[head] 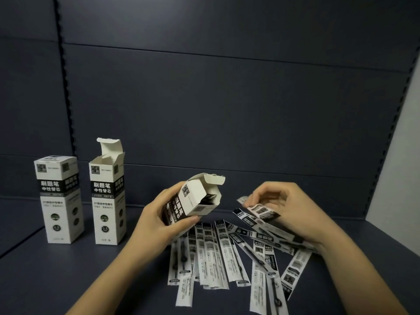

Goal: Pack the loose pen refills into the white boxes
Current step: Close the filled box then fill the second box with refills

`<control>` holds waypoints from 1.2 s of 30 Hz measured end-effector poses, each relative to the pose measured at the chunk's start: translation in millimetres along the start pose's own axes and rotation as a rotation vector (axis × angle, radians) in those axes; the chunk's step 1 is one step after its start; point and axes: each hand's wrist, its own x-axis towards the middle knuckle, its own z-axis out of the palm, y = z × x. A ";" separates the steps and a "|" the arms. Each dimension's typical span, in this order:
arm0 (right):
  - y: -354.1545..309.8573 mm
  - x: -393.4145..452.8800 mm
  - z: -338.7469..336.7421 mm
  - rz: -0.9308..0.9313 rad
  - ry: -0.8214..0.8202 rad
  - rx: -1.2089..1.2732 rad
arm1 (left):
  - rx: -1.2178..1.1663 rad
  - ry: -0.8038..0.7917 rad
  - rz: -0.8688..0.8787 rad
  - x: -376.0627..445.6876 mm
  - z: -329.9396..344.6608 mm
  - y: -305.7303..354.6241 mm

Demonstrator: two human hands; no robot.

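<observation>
Head view: left hand (159, 220) grips tilted open white-and-black cardboard box (193, 202) above dark counter (68, 269). Right hand (286, 208) pinches one flat wrapped pen refill (261, 209). Loose refills (218, 251) fanned near counter's front edge; two upright boxes (106, 198) left.

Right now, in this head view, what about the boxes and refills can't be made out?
- Held box: the fill level is hidden in its dark mouth; the left hand covers its lower part.
- Closed box and open box: walls hide any contents.
- Loose refills: overlaps prevent a count; print blurred.
- Right hand: how many refills it pinches is unclear.
</observation>
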 end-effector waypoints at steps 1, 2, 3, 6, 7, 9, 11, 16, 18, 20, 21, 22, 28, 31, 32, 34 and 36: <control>-9.6 -2.0 -0.3 -0.056 -0.031 0.040 | -0.001 0.002 -0.002 -0.1 -0.1 0.1; -18.3 -3.5 -0.1 -0.108 -0.056 0.092 | -0.002 0.003 -0.004 -0.3 -0.1 0.1; -25.9 -4.6 0.8 -0.146 -0.071 0.148 | -0.001 0.005 -0.008 -0.5 -0.2 -0.3; -38.2 -3.6 6.4 -0.233 -0.040 0.305 | -0.002 0.012 -0.029 -0.3 -1.2 -1.6; -40.7 -2.3 9.0 -0.277 -0.005 0.354 | -0.003 0.013 -0.033 0.0 -1.5 -1.8; -42.5 0.9 14.5 -0.376 0.084 0.440 | 0.002 0.013 -0.027 0.3 -1.8 -1.2; -42.9 4.3 19.4 -0.452 0.185 0.469 | 0.001 0.009 -0.023 0.1 -1.6 -0.3; -41.6 11.8 25.5 -0.535 0.407 0.396 | -0.007 0.000 -0.027 0.6 -1.8 -0.9; -38.7 13.5 29.0 -0.537 0.429 0.343 | -0.005 -0.004 -0.025 1.1 -1.5 -0.9; -35.7 14.7 32.8 -0.513 0.420 0.323 | -0.004 -0.001 -0.028 1.3 -0.9 -1.3; -34.7 15.1 34.2 -0.501 0.418 0.328 | -0.009 0.000 -0.031 1.4 -0.9 -1.5; -34.3 15.4 35.2 -0.495 0.421 0.338 | -0.015 -0.001 -0.033 1.5 -0.8 -1.7; -37.6 8.6 41.3 -0.558 0.441 0.408 | -0.018 -0.003 -0.033 2.0 -0.1 -2.7; -37.7 6.9 46.1 -0.563 0.446 0.411 | -0.018 -0.004 -0.031 2.5 0.1 -4.1; -37.6 7.2 48.1 -0.556 0.444 0.407 | -0.020 -0.006 -0.030 2.6 0.1 -4.6; -35.4 8.2 51.8 -0.539 0.445 0.379 | -0.027 -0.010 -0.024 2.6 0.0 -4.7; -30.7 10.2 53.3 -0.513 0.450 0.308 | -0.028 -0.012 -0.019 2.3 -0.3 -4.5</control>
